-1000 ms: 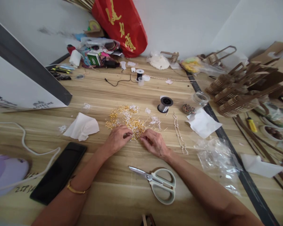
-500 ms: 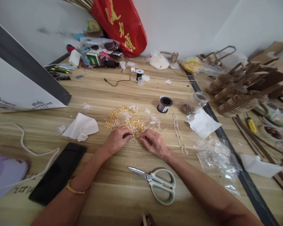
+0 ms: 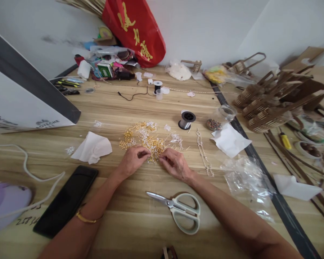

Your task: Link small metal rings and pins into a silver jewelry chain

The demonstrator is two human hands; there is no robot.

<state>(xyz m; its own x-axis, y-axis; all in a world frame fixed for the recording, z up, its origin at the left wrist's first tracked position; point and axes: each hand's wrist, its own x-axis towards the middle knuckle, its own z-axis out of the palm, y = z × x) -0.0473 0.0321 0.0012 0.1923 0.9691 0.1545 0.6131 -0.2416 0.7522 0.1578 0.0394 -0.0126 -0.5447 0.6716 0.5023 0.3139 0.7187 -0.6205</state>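
The wooden table (image 3: 110,108) is widest, a firm ground to press against. On it, left of centre and on the far side of the hands, spreads the heap of gold and silver bits (image 3: 152,142); as a mass it should be loose and light, likely to scatter if pushed. The scissors (image 3: 179,210) lie nearer, just right of centre, probably the stiffest and among the heavier things here, best taken by the handle loops.

The left hand (image 3: 132,162) and the right hand (image 3: 175,163) rest at the heap's near edge, one on each side, thumb and forefinger of both drawn close; whether either grip is together, slightly apart or clamped on a bit, I cannot tell.

Right of the right hand, the pale strand (image 3: 203,154) looks limp and easily tangled, so best lifted by one end. Farther off, the wire spool (image 3: 187,120) would suit a hold round its rims. Smallest, each single bit looks hard, nearly weightless and slippery, calling for bare fingertips on its edges, with a light pinch
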